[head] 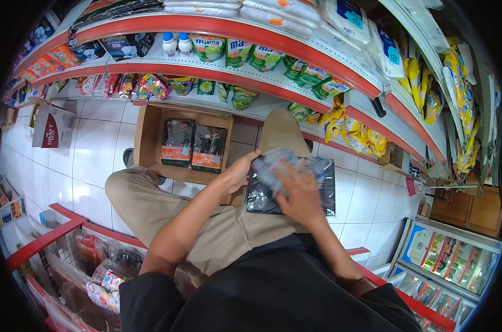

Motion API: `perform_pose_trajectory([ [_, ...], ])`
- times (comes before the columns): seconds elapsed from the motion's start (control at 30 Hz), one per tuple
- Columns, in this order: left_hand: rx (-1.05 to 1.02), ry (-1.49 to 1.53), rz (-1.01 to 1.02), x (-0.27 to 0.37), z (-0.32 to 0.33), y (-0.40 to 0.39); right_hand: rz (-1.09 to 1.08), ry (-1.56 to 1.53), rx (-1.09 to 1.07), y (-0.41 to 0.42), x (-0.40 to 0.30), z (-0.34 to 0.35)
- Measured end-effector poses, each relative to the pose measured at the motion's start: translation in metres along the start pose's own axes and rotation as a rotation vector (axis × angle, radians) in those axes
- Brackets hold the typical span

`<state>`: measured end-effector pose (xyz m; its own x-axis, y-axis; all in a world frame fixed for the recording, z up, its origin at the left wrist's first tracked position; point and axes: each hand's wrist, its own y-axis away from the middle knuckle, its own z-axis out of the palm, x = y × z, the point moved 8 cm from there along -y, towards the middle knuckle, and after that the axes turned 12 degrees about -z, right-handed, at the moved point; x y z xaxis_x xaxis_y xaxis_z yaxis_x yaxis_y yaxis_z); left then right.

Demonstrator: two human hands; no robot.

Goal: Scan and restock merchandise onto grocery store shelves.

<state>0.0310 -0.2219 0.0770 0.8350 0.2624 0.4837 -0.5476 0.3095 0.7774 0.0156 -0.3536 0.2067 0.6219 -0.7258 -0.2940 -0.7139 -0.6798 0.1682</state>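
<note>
Across the thigh lies a black plastic-wrapped pack [261,198], its wrapping shiny. My right hand [299,193] presses a crumpled grey-blue cloth [282,159] on the pack's upper part; hand and cloth are blurred. At the pack's upper left edge, my left hand [239,172] has its fingers curled against the side; whether they grip it cannot be told. Left of the pack, an open cardboard box [147,145] on the floor holds two black-and-orange packs [177,143] side by side.
Shelves with red edges [184,70] carry green detergent pouches [208,49], white packs and yellow pouches [354,135]. Another carton [54,124] stands at the left on the tiled floor [97,143]. Behind the person are red-edged racks [43,247]; a glass-fronted cabinet [446,257] is at lower right.
</note>
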Motion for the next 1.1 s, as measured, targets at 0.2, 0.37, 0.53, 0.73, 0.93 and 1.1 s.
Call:
perform_pose_trajectory([
  [0.2, -0.145, -0.162, -0.069, -0.003, 0.003, -0.008, -0.315, -0.181, -0.192, 0.01, -0.061, 0.013],
  [0.37, -0.21, -0.354, 0.068, 0.028, -0.003, 0.013, -0.355, -0.429, -0.266, 0.062, -0.057, -0.028],
  [0.53, 0.046, -0.107, 0.379, 0.086, -0.047, 0.059, -0.135, -0.379, -0.029, 0.082, -0.024, -0.071],
  [0.73, 0.855, -0.454, 1.605, 0.108, -0.03, 0.171, 0.045, -0.064, 0.15, 0.063, -0.004, -0.123],
  [0.93, 0.536, -0.924, 1.941, 0.051, 0.077, 0.185, 0.145, -1.248, 0.343, -0.015, 0.015, -0.075],
  [1.1, 0.331, -1.006, 1.743, 0.037, 0.1, 0.172, 0.256, -1.38, 0.358, -0.045, 0.026, -0.042],
])
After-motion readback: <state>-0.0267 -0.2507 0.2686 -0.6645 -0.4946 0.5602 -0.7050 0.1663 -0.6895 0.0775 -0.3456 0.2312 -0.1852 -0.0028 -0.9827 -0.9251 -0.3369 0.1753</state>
